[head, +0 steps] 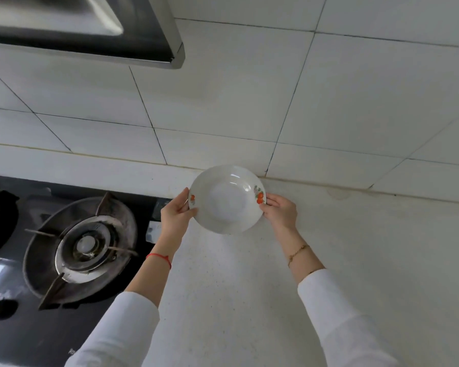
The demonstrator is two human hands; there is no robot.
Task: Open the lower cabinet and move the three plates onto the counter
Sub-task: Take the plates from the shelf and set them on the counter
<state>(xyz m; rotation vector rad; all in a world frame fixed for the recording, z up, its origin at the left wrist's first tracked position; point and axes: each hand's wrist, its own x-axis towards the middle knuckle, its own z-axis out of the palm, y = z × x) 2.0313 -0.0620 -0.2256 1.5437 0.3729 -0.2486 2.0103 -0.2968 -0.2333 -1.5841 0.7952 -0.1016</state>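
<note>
The plate (227,200) is white and deep, with small orange fruit prints on its rim at the left and right sides. Both hands hold it by opposite edges over the pale speckled surface (342,260), near the back where the surface meets the tiled wall (249,88). The left hand (176,214) grips the left rim, thumb on the upper face and fingers curled beneath. The right hand (278,211) grips the right rim just beside the larger fruit print, fingers closed on the edge. The plate's bowl faces up towards the camera; whether its base touches the surface or hangs just above it cannot be told.

A red string (159,258) circles the left wrist and a thin gold bracelet (298,252) the right; both arms wear white sleeves (337,313).

To the left of the plate lies a black glass stove (16,340) with a round gas burner (81,246) and its metal pan supports. A steel range hood (77,30) hangs at the upper left.
</note>
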